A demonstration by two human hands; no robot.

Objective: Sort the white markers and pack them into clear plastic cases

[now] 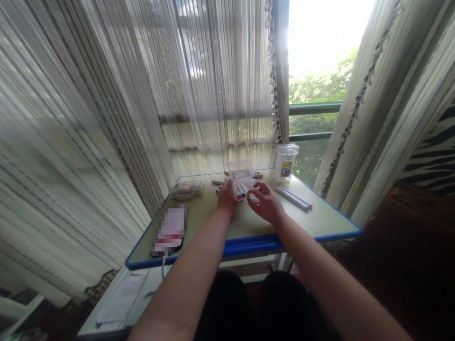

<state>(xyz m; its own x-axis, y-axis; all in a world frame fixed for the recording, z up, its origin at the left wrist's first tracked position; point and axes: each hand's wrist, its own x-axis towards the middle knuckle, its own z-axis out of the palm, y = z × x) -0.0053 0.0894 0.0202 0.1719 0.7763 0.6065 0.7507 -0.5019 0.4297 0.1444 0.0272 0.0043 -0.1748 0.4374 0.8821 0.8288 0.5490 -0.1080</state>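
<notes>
My left hand (227,198) is closed round the left side of a clear plastic marker case (242,171), whose lid stands up at the back. White markers (241,190) with red and blue ends lie in it, ends towards me. At the case's right side, the thumb and fingers of my right hand (267,202) pinch a marker with a yellow end (248,194). Most of that marker is hidden by the case and my fingers. More loose markers (217,182) lie on the table behind my left hand.
Two pale markers (294,198) lie on the blue-edged table (213,232) to the right. An upright clear box (287,163) stands behind them. Another clear case (187,188) is at the back left, and a phone (169,229) with a cable lies in front of it. Curtains (213,85) hang behind.
</notes>
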